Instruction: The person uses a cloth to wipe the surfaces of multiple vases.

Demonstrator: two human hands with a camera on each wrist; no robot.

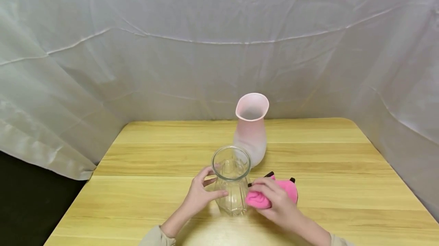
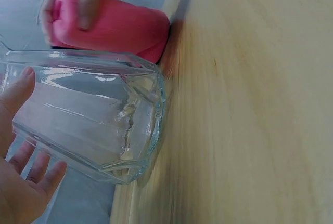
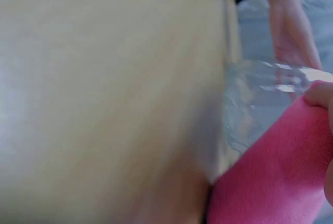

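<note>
Left grip [image 1: 200, 192] curled on glass vase [image 1: 231, 179], right grip [image 1: 277, 200] pinching pink cloth [image 1: 262, 197] against it

The clear glass vase [image 1: 231, 179] stands near the desk's [image 1: 343, 185] front edge, hemmed by the left hand [image 1: 200, 194] on one side and the right hand [image 1: 276, 200] pressing a pink cloth [image 1: 265, 196] on the other. Just behind it the frosted pink vase [image 1: 251, 128] blocks the middle. Bare desk lies open far left and right; draped white sheeting [image 1: 171, 48] closes the back and sides.
</note>
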